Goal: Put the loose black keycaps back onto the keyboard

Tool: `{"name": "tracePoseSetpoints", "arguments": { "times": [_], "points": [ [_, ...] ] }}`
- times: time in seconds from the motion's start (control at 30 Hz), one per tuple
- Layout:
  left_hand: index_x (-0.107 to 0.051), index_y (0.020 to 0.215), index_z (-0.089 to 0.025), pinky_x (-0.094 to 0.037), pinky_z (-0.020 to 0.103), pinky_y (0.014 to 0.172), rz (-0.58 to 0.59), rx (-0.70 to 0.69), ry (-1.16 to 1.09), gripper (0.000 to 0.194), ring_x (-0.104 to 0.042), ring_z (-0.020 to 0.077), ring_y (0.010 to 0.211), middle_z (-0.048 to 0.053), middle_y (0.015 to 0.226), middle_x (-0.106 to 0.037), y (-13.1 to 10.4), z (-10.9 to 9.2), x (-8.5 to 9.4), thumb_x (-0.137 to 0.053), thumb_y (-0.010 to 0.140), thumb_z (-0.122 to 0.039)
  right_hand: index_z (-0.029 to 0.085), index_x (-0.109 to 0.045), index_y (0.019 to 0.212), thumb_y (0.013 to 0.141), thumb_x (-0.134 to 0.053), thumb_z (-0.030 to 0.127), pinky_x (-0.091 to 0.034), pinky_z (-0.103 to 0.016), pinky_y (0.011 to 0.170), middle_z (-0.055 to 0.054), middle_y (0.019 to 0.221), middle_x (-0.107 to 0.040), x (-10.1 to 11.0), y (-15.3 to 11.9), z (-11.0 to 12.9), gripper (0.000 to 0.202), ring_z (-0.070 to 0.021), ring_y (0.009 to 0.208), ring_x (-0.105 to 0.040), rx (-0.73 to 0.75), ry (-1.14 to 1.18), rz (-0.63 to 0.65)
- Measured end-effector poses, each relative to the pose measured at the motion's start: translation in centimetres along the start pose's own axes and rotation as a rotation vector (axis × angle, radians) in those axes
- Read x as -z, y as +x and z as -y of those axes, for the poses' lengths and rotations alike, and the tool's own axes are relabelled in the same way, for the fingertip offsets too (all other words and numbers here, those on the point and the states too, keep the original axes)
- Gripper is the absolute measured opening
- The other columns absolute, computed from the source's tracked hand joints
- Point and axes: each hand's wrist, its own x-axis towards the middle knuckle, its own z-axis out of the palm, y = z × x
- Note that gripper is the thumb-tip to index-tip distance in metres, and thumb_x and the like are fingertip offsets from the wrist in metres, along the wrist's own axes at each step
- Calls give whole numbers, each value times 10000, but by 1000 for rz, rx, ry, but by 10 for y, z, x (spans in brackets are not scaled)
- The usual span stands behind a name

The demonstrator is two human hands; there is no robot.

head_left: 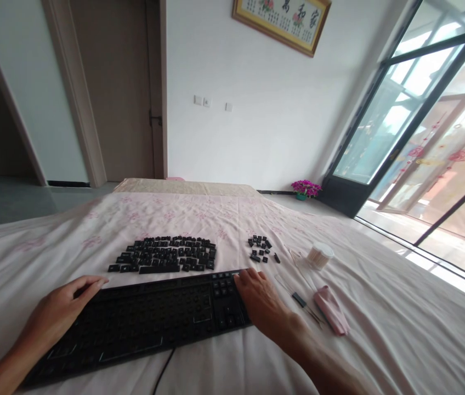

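A black keyboard (150,315) lies at a slant on the pale cloth, most of its keycaps off and its cable running toward me. My left hand (66,302) is at its upper left corner, thumb and fingertips pressed together; what they hold, if anything, is too small to make out. My right hand (259,296) rests over the right end of the keyboard, with its fingers bent around the edge. Beyond the keyboard, loose black keycaps (170,252) sit in rows, and a smaller group of keycaps (259,247) lies to the right.
On the right are a clear tub of cotton swabs (320,256), a folded pink cloth (331,310) and a thin wire tool with a dark handle (299,299). A flower pot (305,190) stands on the floor beyond, near the glass door.
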Motion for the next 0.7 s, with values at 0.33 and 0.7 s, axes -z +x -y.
{"name": "tracePoseSetpoints", "arguments": {
  "times": [0.33,0.7],
  "points": [
    [-660,1025,-312,-508,239,700,15,38,-82,413,-676,225,927,-44,981,-738,-8,-11,2,-439,806,-583,149,-585,1202,820,-446,55,-385,-394,891,-139,1116,-601,-12,-9,6,418,-277,1020,-499,-71,43,-20],
    [-663,1039,-291,-499,187,615,50,38,-84,455,-691,195,908,-43,1000,-742,-4,-10,1,-417,819,-605,272,-704,1098,885,-485,296,-423,-256,770,-41,1073,-695,-10,88,-144,306,-199,1009,-600,-540,154,-95]
  ]
}}
